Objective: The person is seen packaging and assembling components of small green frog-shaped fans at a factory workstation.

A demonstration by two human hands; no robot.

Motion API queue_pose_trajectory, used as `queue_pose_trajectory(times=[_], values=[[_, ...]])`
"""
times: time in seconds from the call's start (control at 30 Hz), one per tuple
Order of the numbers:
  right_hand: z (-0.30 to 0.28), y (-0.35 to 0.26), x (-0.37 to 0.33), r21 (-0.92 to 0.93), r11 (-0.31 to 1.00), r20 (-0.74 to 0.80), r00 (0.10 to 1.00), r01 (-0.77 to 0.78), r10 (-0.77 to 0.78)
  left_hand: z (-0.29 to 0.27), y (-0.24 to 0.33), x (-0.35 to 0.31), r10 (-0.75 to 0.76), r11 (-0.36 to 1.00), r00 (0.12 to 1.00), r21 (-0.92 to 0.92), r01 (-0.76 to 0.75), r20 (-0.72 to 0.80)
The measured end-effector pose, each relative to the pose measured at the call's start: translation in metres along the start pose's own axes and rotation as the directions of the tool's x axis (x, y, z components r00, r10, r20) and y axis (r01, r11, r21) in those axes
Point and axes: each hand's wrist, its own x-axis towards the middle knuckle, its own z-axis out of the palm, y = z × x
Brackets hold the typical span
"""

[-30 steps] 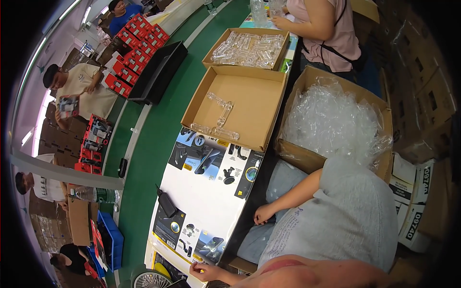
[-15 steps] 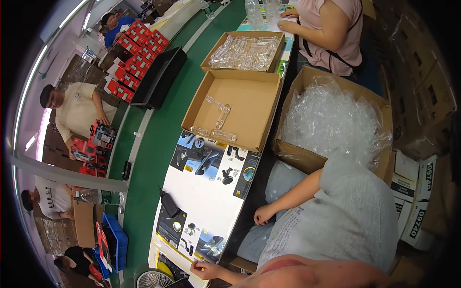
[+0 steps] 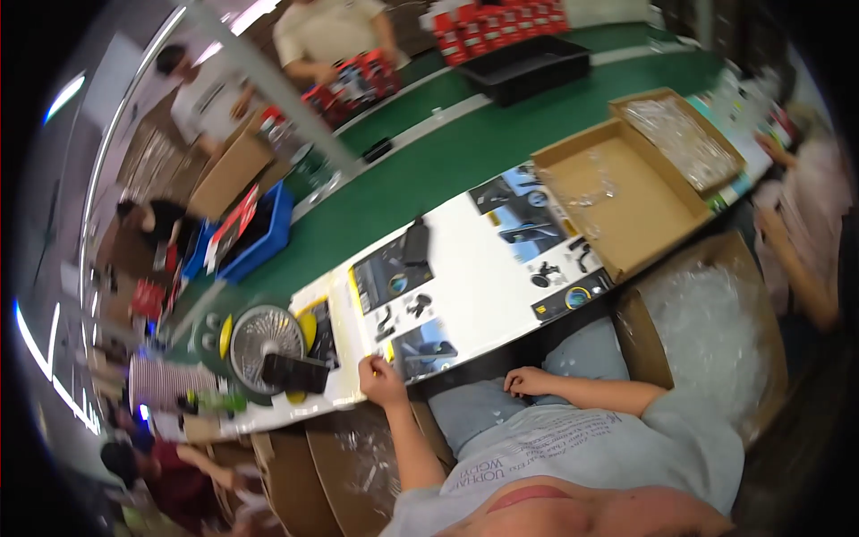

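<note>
The left hand (image 3: 382, 380), left of the frame's lower centre, rested at the near edge of the worktop (image 3: 347, 383), its fingers drawn in together; whether they pinched anything could not be told. Beside it, the white printed sheet (image 3: 474, 277) stretched across the middle of the frame. The right hand (image 3: 528, 382) lay on the lap, its fingers loosely bent, nothing visible in them. The likeliest trouble was a dragging left forearm: it could have pulled the sheet askew, shifting the black adapter (image 3: 416, 242) on it. A leftward swing might have tipped the dark flat slab (image 3: 295, 371) in front of the fan (image 3: 266, 345). At the right, clear tubes (image 3: 591, 188) lay loose in the open cardboard tray (image 3: 649, 210); a bump could have rolled them together, and being transparent they were easily overlooked. The right elbow, near the box of clear plastic (image 3: 707, 331) at lower right, risked snagging the plastic.
</note>
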Motion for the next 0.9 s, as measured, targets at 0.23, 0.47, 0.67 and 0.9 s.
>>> queue_pose_trajectory(times=[0.23, 0.47, 0.67, 0.9], values=[[0.007, -0.008, -0.006, -0.068, 0.995, 0.014, 0.997, 0.077, -0.076, -0.005, -0.011, -0.001, -0.024, 0.999, 1.000, 0.040, 0.025, -0.017], [0.003, 0.011, 0.002, 0.015, 0.999, 0.061, 0.997, 0.044, -0.045, -0.004, -0.003, -0.001, 0.023, 0.998, 0.999, 0.052, -0.022, -0.025], [0.000, 0.008, -0.001, 0.045, 0.990, -0.006, 0.991, 0.131, -0.131, -0.005, -0.009, -0.001, -0.004, 0.998, 1.000, -0.062, 0.004, -0.001], [-0.021, -0.121, -0.062, -0.255, 0.904, 0.061, 0.939, 0.343, -0.339, -0.021, 0.062, 0.043, 0.460, 0.883, 0.818, -0.279, -0.378, 0.345]])
